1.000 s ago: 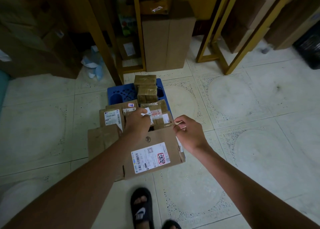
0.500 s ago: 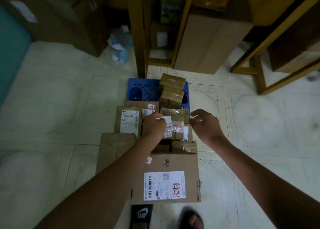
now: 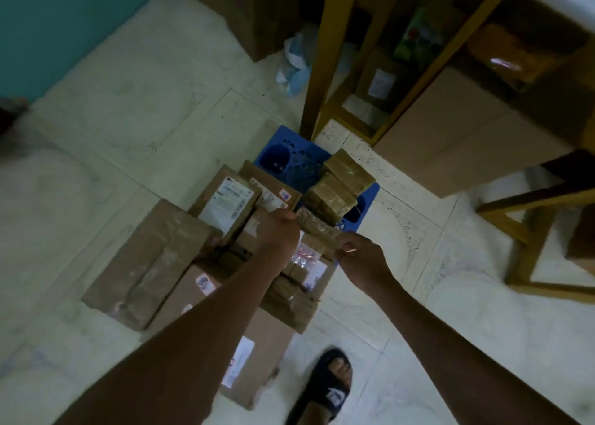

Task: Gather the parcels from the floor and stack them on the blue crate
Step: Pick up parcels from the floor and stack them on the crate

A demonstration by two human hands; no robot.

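Several brown parcels crowd the pale tiled floor (image 3: 135, 125) and the blue crate (image 3: 283, 157), and the layout reads as a stack being built outward from the crate's near edge. Biggest is the long taped parcel (image 3: 151, 260) lying flat on the tiles at the left, touching the pile – probably left low because it would overhang the crate. Next comes a flat box with a white label (image 3: 254, 360) under the left forearm, nearest the sandalled foot (image 3: 328, 389). Behind them a labelled parcel (image 3: 225, 202) leans against its neighbours, while two taped bundles (image 3: 338, 186) sit on the crate's far right corner, leaving the lattice top at the far left bare. A wooden shelf frame (image 3: 325, 54) stands just beyond the crate, holding more cartons. Both hands work at the middle of the pile: the left hand (image 3: 277, 231) has its grip curled over the top edge of a small parcel with a red-printed label (image 3: 306, 257), and the right hand (image 3: 360, 260) pinches the same parcel's right edge between thumb and fingers – a two-sided hold that suits squaring it onto the stack. Blur hides the fingertips' exact contact. My judgement is that stacking is well under way, with the floor parcels at the left still to lift.
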